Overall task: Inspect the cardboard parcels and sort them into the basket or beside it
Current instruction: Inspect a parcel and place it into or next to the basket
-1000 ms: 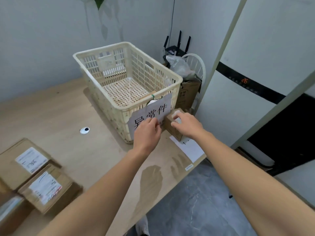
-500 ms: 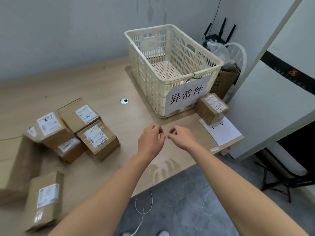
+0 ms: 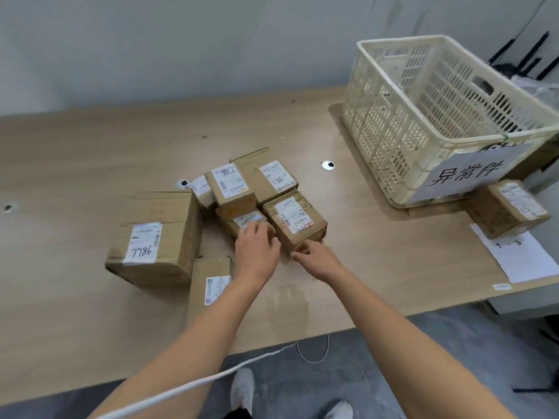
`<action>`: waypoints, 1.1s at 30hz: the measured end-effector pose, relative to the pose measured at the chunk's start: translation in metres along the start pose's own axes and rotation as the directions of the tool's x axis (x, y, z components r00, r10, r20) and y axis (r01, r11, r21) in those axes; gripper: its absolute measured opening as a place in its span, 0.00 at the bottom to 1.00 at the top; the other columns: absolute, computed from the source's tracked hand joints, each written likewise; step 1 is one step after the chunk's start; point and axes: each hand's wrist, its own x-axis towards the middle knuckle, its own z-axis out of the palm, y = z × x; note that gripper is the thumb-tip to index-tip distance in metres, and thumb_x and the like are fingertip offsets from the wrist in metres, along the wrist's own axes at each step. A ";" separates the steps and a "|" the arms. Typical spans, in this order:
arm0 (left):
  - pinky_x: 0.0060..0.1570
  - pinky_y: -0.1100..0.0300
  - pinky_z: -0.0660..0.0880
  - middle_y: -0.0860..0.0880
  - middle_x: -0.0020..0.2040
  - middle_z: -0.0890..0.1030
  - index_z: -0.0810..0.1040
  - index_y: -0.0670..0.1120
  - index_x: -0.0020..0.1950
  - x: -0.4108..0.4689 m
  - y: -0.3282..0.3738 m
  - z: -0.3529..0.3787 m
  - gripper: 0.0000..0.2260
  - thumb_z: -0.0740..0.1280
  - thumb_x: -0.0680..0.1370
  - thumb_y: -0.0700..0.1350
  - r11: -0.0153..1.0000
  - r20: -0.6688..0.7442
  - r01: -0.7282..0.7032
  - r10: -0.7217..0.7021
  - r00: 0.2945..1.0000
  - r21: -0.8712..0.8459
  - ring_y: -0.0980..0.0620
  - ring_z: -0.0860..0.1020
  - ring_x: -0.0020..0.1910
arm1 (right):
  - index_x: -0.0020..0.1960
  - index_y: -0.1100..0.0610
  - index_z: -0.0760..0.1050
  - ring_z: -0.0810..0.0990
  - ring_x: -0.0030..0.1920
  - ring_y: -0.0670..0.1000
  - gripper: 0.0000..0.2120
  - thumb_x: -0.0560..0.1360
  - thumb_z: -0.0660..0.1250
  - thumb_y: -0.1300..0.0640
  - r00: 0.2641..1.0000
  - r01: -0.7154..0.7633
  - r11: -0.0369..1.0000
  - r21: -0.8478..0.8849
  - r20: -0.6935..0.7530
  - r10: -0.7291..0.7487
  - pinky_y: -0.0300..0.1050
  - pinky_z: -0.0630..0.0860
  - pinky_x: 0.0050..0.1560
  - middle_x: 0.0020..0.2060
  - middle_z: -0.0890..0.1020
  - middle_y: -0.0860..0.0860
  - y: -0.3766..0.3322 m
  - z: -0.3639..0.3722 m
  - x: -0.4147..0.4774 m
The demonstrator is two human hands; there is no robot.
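A cluster of cardboard parcels with white labels lies mid-table. My left hand (image 3: 257,249) rests its fingers on a small parcel (image 3: 242,221) at the cluster's front. My right hand (image 3: 314,257) touches the near corner of a taped parcel (image 3: 295,220) beside it. Behind these sit a parcel marked 98LL (image 3: 231,186) and another parcel (image 3: 272,176). A large box (image 3: 157,234) stands to the left, with a flat parcel (image 3: 208,285) partly under my left forearm. The cream plastic basket (image 3: 393,131) stands at the right with nothing visible inside. One parcel (image 3: 508,210) sits beside it.
A paper sign (image 3: 465,173) hangs on the basket's front. A white sheet (image 3: 523,258) lies at the table's right front corner. Round cable holes (image 3: 328,165) dot the tabletop. A white cord (image 3: 181,388) crosses below the table edge, above my shoes (image 3: 242,388).
Both hands left the parcel set beside the basket and moved left to the cluster of parcels. The view swung left with them.
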 end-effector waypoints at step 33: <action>0.60 0.47 0.74 0.49 0.60 0.78 0.70 0.48 0.66 -0.089 0.004 0.010 0.11 0.62 0.85 0.50 0.869 0.151 0.227 -0.178 0.972 -0.440 0.45 0.76 0.60 | 0.67 0.51 0.69 0.78 0.60 0.52 0.17 0.85 0.58 0.41 0.937 -0.073 0.665 0.743 -0.177 0.301 0.39 0.73 0.47 0.60 0.79 0.53 0.005 0.070 -0.092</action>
